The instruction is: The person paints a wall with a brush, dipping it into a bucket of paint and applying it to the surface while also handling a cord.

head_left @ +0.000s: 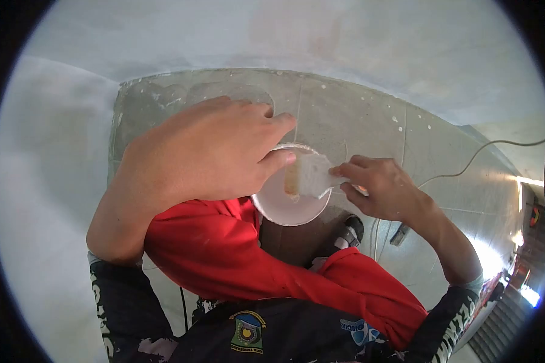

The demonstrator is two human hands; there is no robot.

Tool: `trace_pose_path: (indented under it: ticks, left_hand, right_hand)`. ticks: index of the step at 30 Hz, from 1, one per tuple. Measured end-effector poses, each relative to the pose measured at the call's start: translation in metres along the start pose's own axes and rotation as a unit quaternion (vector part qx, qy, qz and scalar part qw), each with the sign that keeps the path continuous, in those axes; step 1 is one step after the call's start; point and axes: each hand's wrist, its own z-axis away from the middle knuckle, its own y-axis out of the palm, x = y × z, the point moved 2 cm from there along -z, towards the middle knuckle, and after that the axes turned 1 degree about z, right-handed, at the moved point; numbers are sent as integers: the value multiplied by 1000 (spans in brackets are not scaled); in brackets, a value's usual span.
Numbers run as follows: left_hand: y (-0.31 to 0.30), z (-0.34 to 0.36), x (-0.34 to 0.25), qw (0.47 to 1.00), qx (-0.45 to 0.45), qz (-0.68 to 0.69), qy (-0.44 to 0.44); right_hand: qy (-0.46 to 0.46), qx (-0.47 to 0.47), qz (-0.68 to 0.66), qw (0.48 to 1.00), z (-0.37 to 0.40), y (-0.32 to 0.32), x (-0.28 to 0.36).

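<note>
"Position of the tub (pixel 292 225)?"
"Near the person's knees, right of the floor's (pixel 357 118) far left corner and short of its far edge, by the wall (pixel 345 39). Whether its base rests on the floor is hidden."

"The hands?"
"Right hand (pixel 383 186): thumb and fingers pinch the narrow handle of a wide brush (pixel 315 175), its head over the tub's opening. Left hand (pixel 215 148): thumb and forefinger spread, nothing visible between them, beside the rim; contact cannot be confirmed."

"Handling?"
"The brush looks light, its handle stiff, its tan bristles (pixel 292 178) soft and likely to splay. White residue on the head may be slippery. Best hold: the handle, close to the head. The tub looks thin-walled; steady it at the rim."
</note>
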Motion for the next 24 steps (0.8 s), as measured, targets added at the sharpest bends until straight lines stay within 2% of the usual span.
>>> trace_pose_path:
  ticks: [1,3,7,9,16,18,24]
  left_hand:
    - [0,0,2,1000,-8,5,4]
    - [0,1,6,1000,-16,11,8]
    - [0,-1,8,1000,-18,8,19]
    - [0,-4,9,1000,-16,8,23]
    - [-2,-12,7,999,-21,14,39]
    - [-3,-14,6,999,-19,12,39]
    - [-5,-15,5,999,-12,8,30]
  right_hand:
    - [-3,4,-3,1000,-7,4,2]
    - [-20,93,71,993,-18,16,5]
    - [-21,139,119,983,-17,39,-4]
    - [21,162,122,979,-14,44,-8]
    - [27,173,134,975,-7,43,-11]
    - [65,195,133,969,-8,44,-10]
    - [57,187,156,968,-13,37,2]
